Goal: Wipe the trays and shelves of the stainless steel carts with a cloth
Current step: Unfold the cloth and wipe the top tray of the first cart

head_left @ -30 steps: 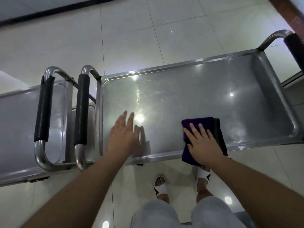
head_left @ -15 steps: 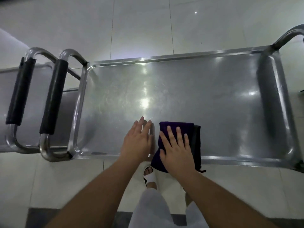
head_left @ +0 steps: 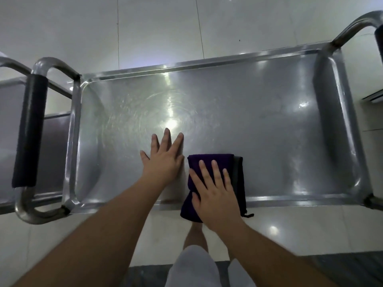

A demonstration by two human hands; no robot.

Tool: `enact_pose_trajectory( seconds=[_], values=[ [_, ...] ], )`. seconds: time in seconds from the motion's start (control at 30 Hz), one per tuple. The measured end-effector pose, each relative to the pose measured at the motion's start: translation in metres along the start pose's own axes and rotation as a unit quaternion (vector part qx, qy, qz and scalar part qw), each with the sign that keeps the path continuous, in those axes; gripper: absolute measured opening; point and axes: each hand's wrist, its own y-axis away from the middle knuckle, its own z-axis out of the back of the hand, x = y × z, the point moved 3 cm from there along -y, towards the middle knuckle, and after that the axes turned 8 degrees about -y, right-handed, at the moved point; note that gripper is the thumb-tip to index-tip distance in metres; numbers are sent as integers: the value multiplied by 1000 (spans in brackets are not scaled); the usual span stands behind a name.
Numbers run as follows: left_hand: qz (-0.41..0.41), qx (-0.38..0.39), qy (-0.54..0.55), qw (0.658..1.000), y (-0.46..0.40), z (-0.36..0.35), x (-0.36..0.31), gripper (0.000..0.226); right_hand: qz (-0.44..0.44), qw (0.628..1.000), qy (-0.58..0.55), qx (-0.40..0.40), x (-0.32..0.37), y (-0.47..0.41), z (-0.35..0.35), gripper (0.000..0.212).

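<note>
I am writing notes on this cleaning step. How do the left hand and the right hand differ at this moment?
The left hand lies on the bare steel of the tray; the right hand presses on the purple cloth. The left hand lies fully inside the tray; the right hand reaches over the near rim, where the cloth hangs over. Both are flat, fingers straight, side by side.

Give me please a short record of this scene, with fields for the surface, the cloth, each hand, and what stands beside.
surface: top tray of a stainless steel cart
cloth: folded dark purple cloth, at the tray's near edge, partly hanging over it
right hand: flat, fingers straight, presses on the cloth
left hand: flat, fingers spread, beside the cloth
beside: second cart at left; black handle grip
</note>
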Motion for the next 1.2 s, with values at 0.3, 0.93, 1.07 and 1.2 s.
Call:
enact_pose_trajectory(
  seconds=[0.3,0.93,1.07,1.2],
  values=[
    [-7,-2,48,999,2,-14,5,58,-174,983,15,-48,-147,41,54,70],
    [27,-115,3,993,2,-27,-3,62,5,996,83,-10,-74,-84,58,69],
    [21,-121,-4,992,2,-30,-3,64,56,994,96,4,-122,-46,63,68],
    [13,-123,2,992,2,-31,-4,64,-197,976,30,-88,-185,-50,97,72]
  ],
)
